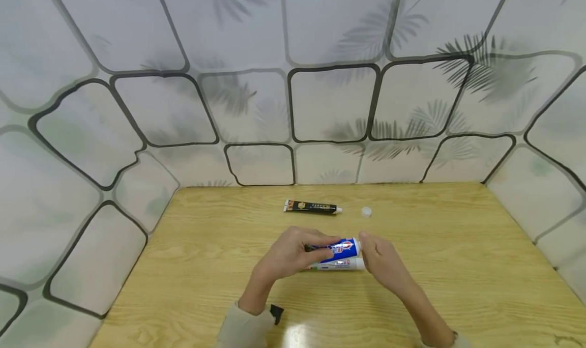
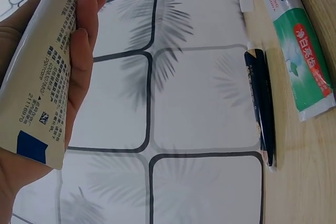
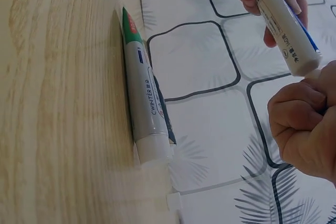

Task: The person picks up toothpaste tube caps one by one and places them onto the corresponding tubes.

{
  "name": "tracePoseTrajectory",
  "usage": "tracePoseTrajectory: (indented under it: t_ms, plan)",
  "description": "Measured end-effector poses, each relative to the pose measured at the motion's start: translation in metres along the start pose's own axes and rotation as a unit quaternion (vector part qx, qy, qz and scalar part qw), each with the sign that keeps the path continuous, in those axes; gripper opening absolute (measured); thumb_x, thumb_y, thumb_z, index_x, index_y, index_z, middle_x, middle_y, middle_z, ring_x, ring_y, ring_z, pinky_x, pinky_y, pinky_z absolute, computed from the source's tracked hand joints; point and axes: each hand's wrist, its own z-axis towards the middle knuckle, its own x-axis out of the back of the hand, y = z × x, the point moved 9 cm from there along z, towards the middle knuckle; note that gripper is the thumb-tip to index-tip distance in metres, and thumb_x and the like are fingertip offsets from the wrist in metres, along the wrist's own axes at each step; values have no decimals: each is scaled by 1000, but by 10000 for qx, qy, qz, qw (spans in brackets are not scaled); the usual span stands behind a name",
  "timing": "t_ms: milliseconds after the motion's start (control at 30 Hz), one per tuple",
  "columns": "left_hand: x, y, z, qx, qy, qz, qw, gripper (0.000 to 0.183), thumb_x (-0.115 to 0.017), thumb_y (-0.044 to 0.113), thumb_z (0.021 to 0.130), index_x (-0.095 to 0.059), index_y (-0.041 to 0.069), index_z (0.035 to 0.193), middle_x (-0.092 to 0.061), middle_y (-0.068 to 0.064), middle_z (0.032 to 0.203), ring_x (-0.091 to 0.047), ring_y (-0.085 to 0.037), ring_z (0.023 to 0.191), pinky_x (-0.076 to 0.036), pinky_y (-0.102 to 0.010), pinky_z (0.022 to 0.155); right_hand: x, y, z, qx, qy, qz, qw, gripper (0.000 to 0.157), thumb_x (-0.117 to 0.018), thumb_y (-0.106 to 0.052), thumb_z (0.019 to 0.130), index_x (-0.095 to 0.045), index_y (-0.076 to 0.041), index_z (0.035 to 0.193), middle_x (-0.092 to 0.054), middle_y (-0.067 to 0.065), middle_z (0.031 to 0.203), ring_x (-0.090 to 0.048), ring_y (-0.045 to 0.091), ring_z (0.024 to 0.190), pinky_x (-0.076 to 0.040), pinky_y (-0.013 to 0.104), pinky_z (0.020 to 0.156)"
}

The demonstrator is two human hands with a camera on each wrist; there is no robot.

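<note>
In the head view my left hand (image 1: pixel 290 254) grips a blue and white toothpaste tube (image 1: pixel 343 249) by its body, holding it above the table. Printed small text covers the tube's pale back (image 2: pixel 44 72) in the left wrist view. My right hand (image 1: pixel 386 261) has its fingers curled at the tube's nozzle end. A small white bit (image 3: pixel 313 74) shows between the tube and those fingers; whether it is a cap or the bare nozzle I cannot tell. Just below the held tube, a silver and green toothpaste tube (image 3: pixel 144 93) lies on the table.
A black toothpaste tube (image 1: pixel 313 207) lies farther back on the wooden table (image 1: pixel 206 251). To its right sits a loose white cap (image 1: pixel 367 212). Patterned wall covering (image 1: pixel 256 104) encloses the table's back and sides. A small black piece (image 1: pixel 276 313) shows at the left sleeve.
</note>
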Motion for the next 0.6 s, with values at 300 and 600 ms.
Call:
tracePoseTrajectory:
  t_ms: [300, 600]
  plan:
    - [-2, -13, 3, 699, -55, -22, 9975, 38, -74, 20, 91, -69, 12, 127, -72, -5, 118, -65, -8, 86, -53, -22, 68, 6, -5, 1, 581, 311, 640, 9958, 47, -34, -22, 110, -42, -3, 68, -38, -3, 53, -34, 7, 47, -30, 24, 44]
    - [-6, -21, 3, 1003, -117, -380, 9942, 35, -75, 19, 90, -70, 13, 125, -72, -6, 115, -66, -13, 89, -53, -24, 70, 11, -18, -3, 1296, 88, 378, 9908, 42, -34, -17, 110, -44, -7, 70, -38, -6, 54, -34, 4, 47, -31, 25, 41]
